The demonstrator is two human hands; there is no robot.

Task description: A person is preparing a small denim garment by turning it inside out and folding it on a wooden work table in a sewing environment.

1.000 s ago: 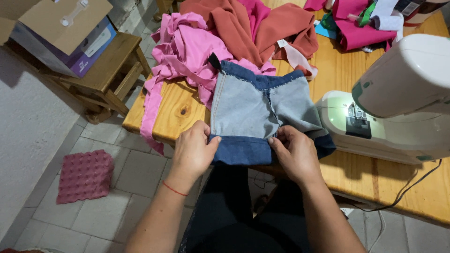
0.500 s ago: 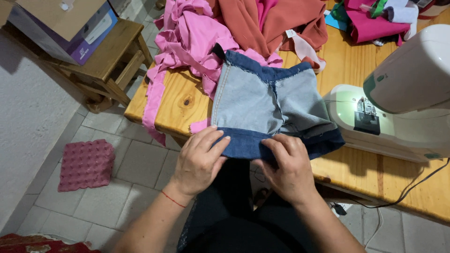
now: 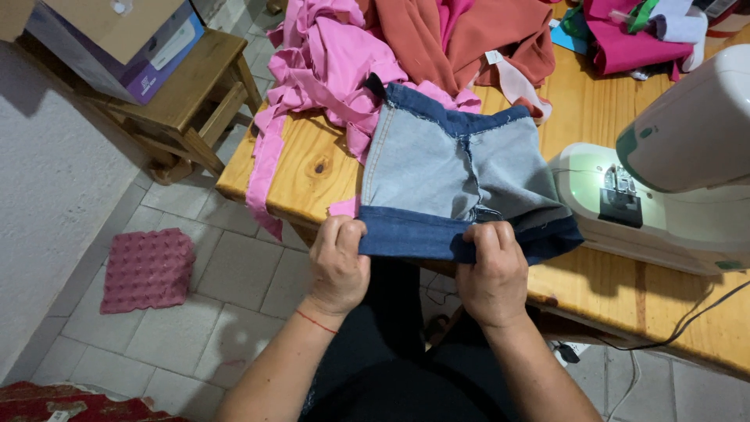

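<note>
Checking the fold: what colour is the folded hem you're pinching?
Dark blue, against the pale blue denim piece above the hem; head view.

I'm looking down on a pale grey tiled floor [image 3: 234, 281] with a whitish wall [image 3: 55, 195] along the left. A varnished pine table [image 3: 312, 168] fills the upper right, knots showing in the wood. Beside it stands a small wooden stool [image 3: 191, 98] carrying a cardboard box [image 3: 133, 35]. A pink dimpled mat [image 3: 147, 270] lies on the tiles, and a red rug [image 3: 62, 402] edges the bottom corner. Light is soft and even.
</note>
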